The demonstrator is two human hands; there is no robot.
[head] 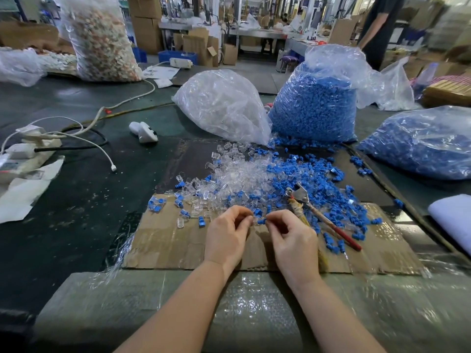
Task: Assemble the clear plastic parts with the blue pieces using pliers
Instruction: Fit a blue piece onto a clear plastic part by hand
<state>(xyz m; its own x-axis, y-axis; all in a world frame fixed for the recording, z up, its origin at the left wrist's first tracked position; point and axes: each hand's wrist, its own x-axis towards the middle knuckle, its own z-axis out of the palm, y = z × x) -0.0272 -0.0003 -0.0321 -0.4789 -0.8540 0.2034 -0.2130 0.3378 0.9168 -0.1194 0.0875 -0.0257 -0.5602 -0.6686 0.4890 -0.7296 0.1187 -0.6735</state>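
Note:
Over a cardboard sheet (163, 245), my left hand (225, 235) pinches a small clear plastic part (251, 218) at its fingertips. My right hand (290, 238) pinches a blue piece (261, 221) just right of it; the two parts nearly touch. A heap of loose clear parts (237, 174) and blue pieces (313, 182) lies on the cardboard beyond my hands. The pliers (313, 210), with one red and one taped handle, lie untouched on the blue pieces to the right of my right hand.
A bag of clear parts (221, 103) and two bags of blue pieces (316, 105) (423, 141) stand behind the heap. A white handheld device (144, 132), cables and a power strip (28, 149) lie at left. A person (379, 29) stands at back right.

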